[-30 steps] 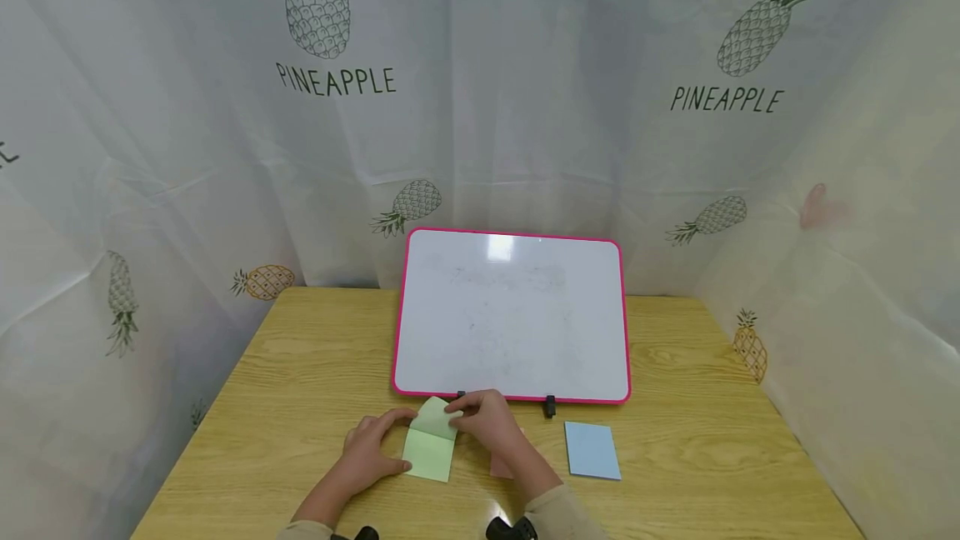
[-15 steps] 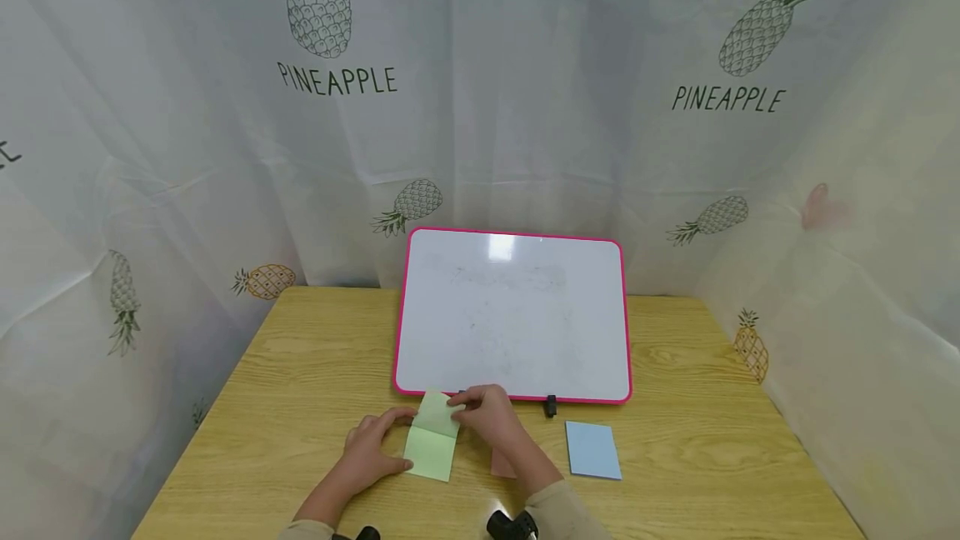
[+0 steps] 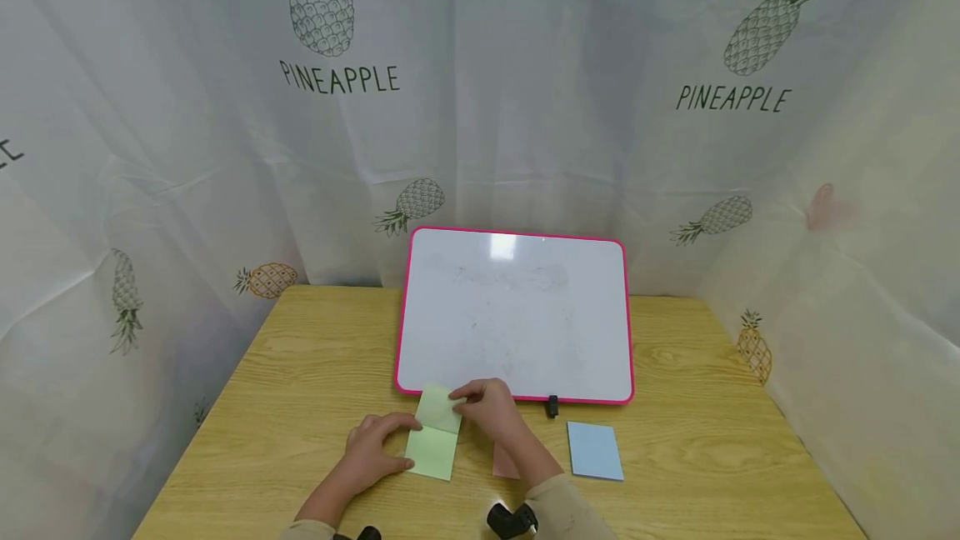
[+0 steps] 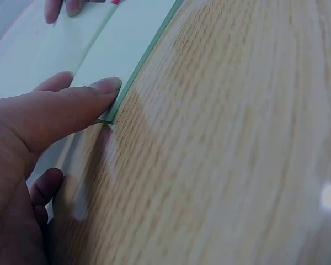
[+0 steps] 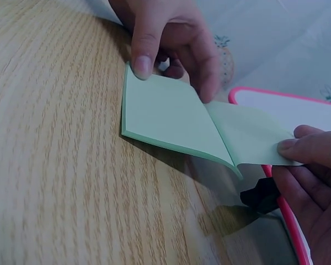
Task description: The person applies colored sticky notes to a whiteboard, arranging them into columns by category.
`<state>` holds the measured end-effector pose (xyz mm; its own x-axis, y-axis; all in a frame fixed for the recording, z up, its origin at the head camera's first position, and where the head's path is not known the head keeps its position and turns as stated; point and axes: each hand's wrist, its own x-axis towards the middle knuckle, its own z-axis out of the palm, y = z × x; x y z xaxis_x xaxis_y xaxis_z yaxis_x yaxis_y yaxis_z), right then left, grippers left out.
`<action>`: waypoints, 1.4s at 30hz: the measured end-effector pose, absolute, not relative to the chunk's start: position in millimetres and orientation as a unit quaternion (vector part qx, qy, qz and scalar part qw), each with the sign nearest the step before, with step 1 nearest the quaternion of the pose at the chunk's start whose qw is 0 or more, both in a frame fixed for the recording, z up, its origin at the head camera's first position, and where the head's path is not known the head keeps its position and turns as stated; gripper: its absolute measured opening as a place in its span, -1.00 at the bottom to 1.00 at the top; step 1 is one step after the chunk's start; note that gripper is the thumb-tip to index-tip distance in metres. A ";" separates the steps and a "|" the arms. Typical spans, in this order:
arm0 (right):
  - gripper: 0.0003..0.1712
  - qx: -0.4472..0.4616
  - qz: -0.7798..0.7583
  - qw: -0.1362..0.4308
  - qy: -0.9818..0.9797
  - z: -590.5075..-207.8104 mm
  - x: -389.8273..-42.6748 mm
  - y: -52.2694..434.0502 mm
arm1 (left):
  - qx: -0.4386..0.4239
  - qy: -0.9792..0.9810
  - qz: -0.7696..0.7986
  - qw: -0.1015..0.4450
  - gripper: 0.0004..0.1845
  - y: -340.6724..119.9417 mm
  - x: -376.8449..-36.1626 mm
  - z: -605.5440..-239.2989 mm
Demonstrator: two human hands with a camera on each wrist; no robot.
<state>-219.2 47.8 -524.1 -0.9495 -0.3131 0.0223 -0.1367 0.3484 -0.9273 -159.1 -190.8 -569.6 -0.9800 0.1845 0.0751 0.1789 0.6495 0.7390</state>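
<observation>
While left hand pins pale-green pad — right hand pinches top sheet (peeled up)

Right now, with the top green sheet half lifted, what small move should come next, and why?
Probably keep peeling: the right hand pinches the lifted green sheet, which is attached at the fold, while the left hand presses the green sticky-note pad flat on the wooden table.

A pale green pad of sticky notes lies flat on the wooden table at 6 o'clock from the whiteboard, its top sheet peeled up and bent back toward 12 o'clock, still joined along the far edge.
</observation>
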 end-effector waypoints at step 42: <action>-0.78 -0.123 -0.608 0.031 0.784 -529.0 -232.5 39.6 | 0.125 0.920 0.371 -0.016 -0.49 -188.2 -159.7 -568.0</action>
<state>-232.5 39.6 -529.0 -0.9681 -0.2294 0.1010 -0.1549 0.2312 -0.9605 -159.7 -188.2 -568.0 -0.9683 0.2180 0.1221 0.2417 0.6934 0.6788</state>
